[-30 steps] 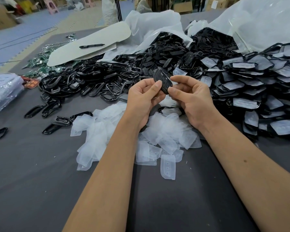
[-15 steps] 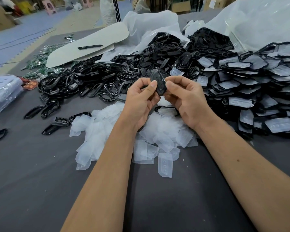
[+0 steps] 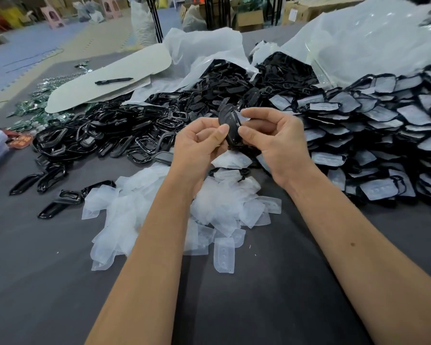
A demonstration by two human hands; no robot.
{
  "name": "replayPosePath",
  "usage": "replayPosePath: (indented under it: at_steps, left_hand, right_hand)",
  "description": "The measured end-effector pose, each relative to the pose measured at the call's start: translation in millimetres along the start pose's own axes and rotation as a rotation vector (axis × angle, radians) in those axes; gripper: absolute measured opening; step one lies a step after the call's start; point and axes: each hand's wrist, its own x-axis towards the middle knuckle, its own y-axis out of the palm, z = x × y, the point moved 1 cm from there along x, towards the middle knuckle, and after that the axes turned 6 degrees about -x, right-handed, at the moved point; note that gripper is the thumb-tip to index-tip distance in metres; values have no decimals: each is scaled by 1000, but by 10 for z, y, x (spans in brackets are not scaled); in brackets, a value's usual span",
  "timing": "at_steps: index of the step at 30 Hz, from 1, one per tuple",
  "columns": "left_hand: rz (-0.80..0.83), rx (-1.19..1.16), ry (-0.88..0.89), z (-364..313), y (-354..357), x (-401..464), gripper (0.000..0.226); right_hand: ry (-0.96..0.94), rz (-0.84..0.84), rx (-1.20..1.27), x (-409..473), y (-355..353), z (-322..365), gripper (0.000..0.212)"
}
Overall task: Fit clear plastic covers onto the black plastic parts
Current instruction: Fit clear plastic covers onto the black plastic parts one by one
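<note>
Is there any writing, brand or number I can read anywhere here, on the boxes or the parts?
No text here can be read.
Cardboard boxes at the back: a pale label, too blurred to read.
Red packet at the left edge: pale marks, too small to read.
Black part pinched between the left hand and right hand: no lettering visible.
Clear covers: only small round bumps, no text.
</note>
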Motion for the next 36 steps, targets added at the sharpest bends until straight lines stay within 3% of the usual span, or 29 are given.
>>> replayPosePath:
  at_steps: [3, 6, 10, 13, 21, 25, 30, 36]
  left_hand:
    - [-11, 179, 101, 4, 275, 130, 9]
    - [5, 366, 192, 34, 693, 244, 24]
    - [118, 791, 390, 158, 1216, 352, 33]
    - [128, 961, 413, 286, 1421, 413, 33]
    - [17, 913, 415, 256, 1251, 380, 23]
    - [-74, 955, 398, 116, 862, 302, 18]
    - [-282, 1131, 297, -115, 116, 142, 16]
    - [-606, 1302, -20, -323, -792, -51, 47]
  right_hand:
    - [-219, -123, -415, 74, -258, 139, 26]
    - [-390, -263, -828, 178, -572, 277, 22]
    - [-408, -385, -1186, 306, -936, 311, 27]
    - [-339, -329, -1286, 372, -1134, 275, 31]
    - [-399, -377, -1180, 348, -1044, 323, 27]
    - [-467, -249, -1124, 315, -573, 296, 24]
    - [-473, 124, -1118, 304, 204, 153, 23]
    - [-426, 441, -1150, 281, 943, -9, 31]
